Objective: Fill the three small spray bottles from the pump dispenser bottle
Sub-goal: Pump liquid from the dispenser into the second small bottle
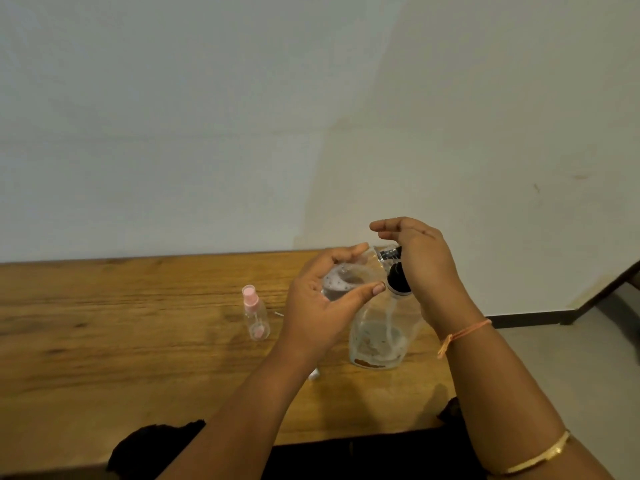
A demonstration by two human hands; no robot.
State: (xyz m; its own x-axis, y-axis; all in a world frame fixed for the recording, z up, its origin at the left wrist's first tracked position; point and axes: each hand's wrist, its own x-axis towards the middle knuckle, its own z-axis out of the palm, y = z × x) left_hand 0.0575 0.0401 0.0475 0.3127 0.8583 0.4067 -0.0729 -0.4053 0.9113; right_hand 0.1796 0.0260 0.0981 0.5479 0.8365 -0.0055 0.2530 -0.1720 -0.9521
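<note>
The clear pump dispenser bottle (pixel 379 337) stands on the wooden table (pixel 138 341), with a little liquid in its base and a black pump head (pixel 398 280). My right hand (pixel 420 261) rests on top of the pump head, fingers stretched out loosely to the left. My left hand (pixel 323 299) grips a small clear spray bottle (pixel 343 284), uncapped, tilted close against the pump's nozzle. A second small spray bottle (pixel 255 315) with a pink cap stands upright on the table to the left. No third small bottle is in sight.
A small white piece (pixel 313 375) lies on the table under my left forearm, and a thin small item (pixel 279 314) lies beside the pink-capped bottle. The table's right end is near the dispenser. A pale wall runs behind the table. Dark cloth covers my lap at the front edge.
</note>
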